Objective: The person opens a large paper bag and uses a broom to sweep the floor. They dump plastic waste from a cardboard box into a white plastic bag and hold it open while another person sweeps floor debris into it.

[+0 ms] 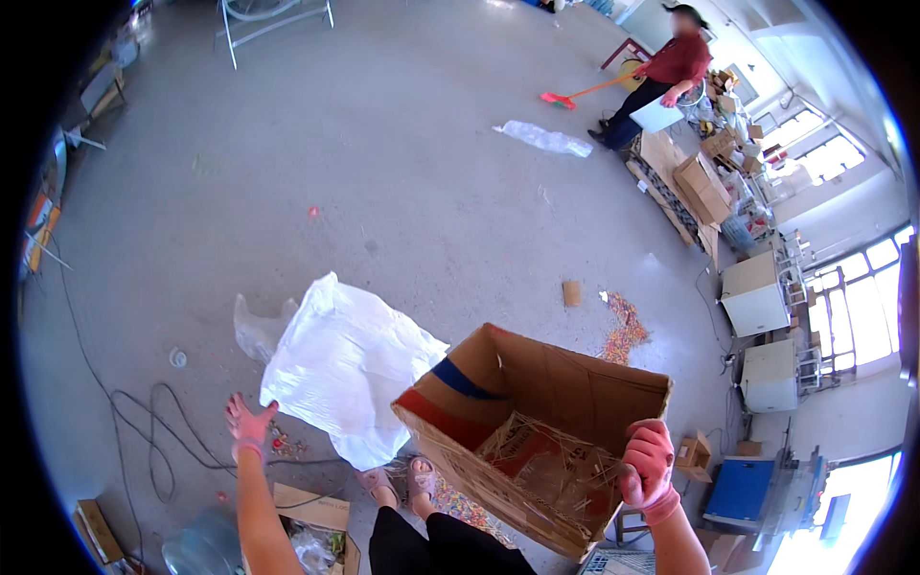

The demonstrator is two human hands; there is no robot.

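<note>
My right hand (648,470), in a pinkish glove, is closed over the right rim of a large open cardboard box (585,393). The box is tilted, its opening facing up and toward me, with thin pale strands (537,446) across its inside. My left hand (251,424), also gloved, is held out with its fingers spread. Its thumb is at the lower left edge of a white plastic bag (345,359); I cannot tell whether they touch. The crumpled bag spreads out left of the box, and its lower tip is near my feet.
Small multicoloured bits (625,331) are scattered on the floor. A black cable (158,422) loops at left. An open carton (311,508) stands by my left forearm. Far right, a person (671,72) holds a broom (599,89) near a plastic sheet (544,138) and a pallet (671,187).
</note>
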